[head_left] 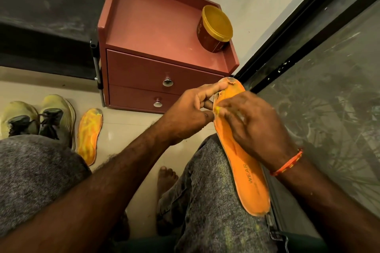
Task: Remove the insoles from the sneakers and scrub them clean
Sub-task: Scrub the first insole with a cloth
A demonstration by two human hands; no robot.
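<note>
The orange insole (pixel 244 170) is being pinched at its toe by the left hand (pixel 191 113) and rubbed under the right hand (pixel 253 127), near the cabinet (pixel 144 72); steady support is being advised.

Light: warm, dim indoor glow.
Glare: soft sheen on the pale glossy floor tiles (pixel 121 127).
Distortion: wide-angle bending at edges.
Focus: slightly soft overall.

I see a red cabinet (pixel 156 33) upper centre, a yellow-lidded jar (pixel 213 28) on its top, two knobbed drawers (pixel 144 72) below, dark glass (pixel 329 88) right.
</note>
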